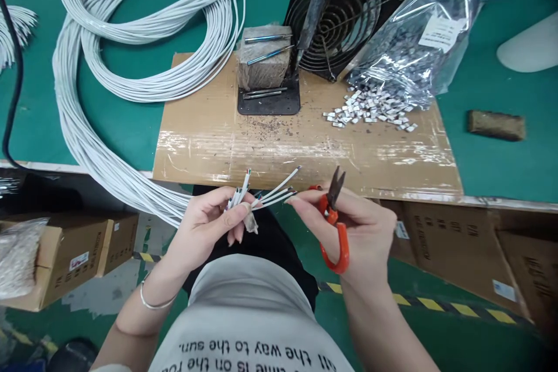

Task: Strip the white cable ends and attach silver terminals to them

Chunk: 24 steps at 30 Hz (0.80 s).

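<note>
My left hand [222, 218] is closed around the ends of a bundle of white cables [117, 163], which trails off to the left over the table's front edge. Several cable ends [276, 192] fan out from its fingers toward the right, with small coloured and dark tips. Orange-handled scissors [335, 226] sit in my right hand [353, 226], looped on the fingers with their blades pointing up and slightly apart. The thumb and forefinger of that hand pinch at the tip of one cable. Whether the pinch grips it firmly is hard to see.
Cardboard [209, 145] covers the table's front. On it stand a soldering tip block [264, 64], a fan with a wire guard [335, 23], and a plastic bag [418, 40] spilling small white connectors [370, 107]. More cable coils [165, 17] lie back left. Cartons [78, 256] stand below.
</note>
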Each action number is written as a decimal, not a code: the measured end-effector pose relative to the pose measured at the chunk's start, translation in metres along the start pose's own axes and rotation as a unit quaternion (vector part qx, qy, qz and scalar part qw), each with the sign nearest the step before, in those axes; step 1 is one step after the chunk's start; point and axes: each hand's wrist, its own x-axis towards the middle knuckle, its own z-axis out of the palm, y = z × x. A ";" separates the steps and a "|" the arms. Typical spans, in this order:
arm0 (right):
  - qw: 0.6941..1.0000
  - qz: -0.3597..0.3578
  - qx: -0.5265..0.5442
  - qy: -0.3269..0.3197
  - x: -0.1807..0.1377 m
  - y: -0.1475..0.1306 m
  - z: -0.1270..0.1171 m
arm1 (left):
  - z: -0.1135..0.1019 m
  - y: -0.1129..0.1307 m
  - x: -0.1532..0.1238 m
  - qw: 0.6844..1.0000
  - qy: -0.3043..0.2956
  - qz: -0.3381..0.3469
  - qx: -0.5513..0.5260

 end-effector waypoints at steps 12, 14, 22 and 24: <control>0.990 0.068 0.103 -0.068 0.002 -0.007 0.020 | 0.001 -0.003 -0.003 0.998 -0.018 -0.018 0.050; 0.988 0.072 0.111 -0.075 0.003 -0.010 0.021 | 0.002 -0.001 -0.004 0.998 -0.028 -0.026 0.051; 0.979 0.111 0.171 -0.019 0.008 -0.008 0.030 | 0.008 0.007 -0.005 0.989 -0.001 -0.021 0.146; 0.970 0.122 0.203 0.052 0.012 -0.004 0.027 | 0.008 0.008 -0.006 0.990 0.002 -0.031 0.141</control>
